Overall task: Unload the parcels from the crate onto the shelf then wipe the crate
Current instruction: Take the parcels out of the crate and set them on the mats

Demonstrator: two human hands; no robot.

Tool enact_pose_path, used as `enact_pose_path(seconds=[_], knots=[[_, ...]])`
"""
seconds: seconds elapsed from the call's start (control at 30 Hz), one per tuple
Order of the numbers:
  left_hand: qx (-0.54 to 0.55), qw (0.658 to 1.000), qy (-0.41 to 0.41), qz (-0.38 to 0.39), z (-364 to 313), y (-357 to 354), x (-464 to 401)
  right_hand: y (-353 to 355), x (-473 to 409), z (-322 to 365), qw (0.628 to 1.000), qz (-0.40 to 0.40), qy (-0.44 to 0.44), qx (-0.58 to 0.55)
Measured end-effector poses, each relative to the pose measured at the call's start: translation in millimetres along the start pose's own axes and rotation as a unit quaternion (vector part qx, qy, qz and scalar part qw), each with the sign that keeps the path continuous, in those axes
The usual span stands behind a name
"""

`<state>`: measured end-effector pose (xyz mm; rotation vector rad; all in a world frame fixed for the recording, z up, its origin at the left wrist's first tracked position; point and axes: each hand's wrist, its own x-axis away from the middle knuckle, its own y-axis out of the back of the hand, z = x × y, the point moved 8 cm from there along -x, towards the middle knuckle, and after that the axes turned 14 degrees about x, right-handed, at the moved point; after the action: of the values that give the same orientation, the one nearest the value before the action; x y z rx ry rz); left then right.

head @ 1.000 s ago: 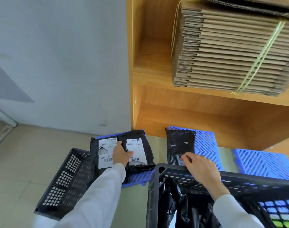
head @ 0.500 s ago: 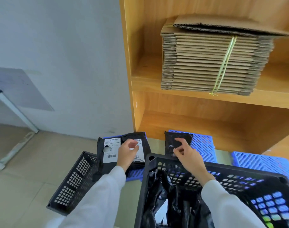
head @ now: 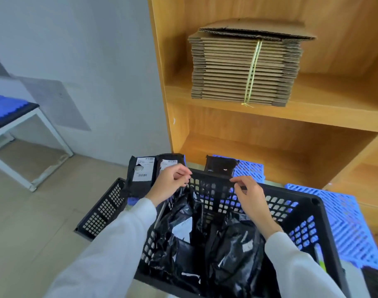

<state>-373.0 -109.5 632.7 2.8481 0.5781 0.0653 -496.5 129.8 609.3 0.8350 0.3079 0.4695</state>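
Note:
A black perforated crate [head: 310,209] sits in front of me with several black plastic parcels [head: 233,252] inside. My left hand [head: 169,182] and my right hand [head: 251,197] hover over the crate's far rim, fingers loosely curled and holding nothing. Beyond the rim, two black parcels with white labels [head: 141,171] lie side by side on the left. A smaller black parcel [head: 220,166] lies on a blue slatted mat [head: 249,169] at the foot of the wooden shelf [head: 291,117].
A second black crate [head: 102,209] lies tilted on the floor at the left. A tied bundle of flat cardboard [head: 244,67] fills the upper shelf. More blue mats [head: 345,220] lie at the right. A white-framed table [head: 26,125] stands at far left.
Both hands let go of the parcels on the mats and pulled back over the crate. The view tilted upward, showing more of the shelf.

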Motion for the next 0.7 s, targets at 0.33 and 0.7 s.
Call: enact_pose_path(seconds=[0.33,0.7], knots=[[-0.255,0.948,0.191,0.015,77.0,-40.1,36.8,-12.4,67.1,-76.7,0.990,0.116,-0.070,-0.035],[-0.503,0.822,0.253,0.088,112.2,-69.3,51.4,-25.8,99.7,-96.7,0.985,0.139,-0.098,-0.033]])
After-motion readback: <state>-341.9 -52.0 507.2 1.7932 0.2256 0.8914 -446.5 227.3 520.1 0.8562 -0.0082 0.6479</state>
